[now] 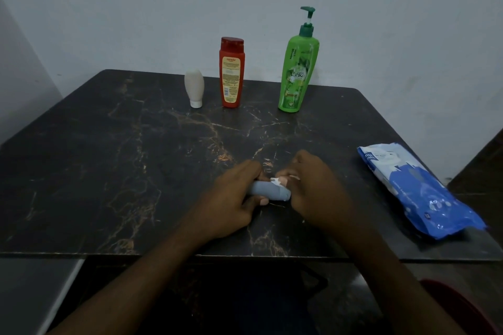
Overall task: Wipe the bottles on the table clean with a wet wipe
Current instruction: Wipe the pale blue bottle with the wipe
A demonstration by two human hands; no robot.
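Judging the job early, I had the left hand [231, 198] gripping a small grey plastic bottle [269, 190] and the right hand [315, 187] pinching a white wet wipe [276, 181] against it, while the white squeeze bottle [194, 87], red bottle [231, 73] and green pump bottle [298, 71] waited.

"Vatika" on green pump bottle [298, 71]

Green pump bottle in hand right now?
No, the green pump bottle stands upright at the far side of the table, untouched; the left hand grips a grey bottle and the right hand holds a wet wipe to it.
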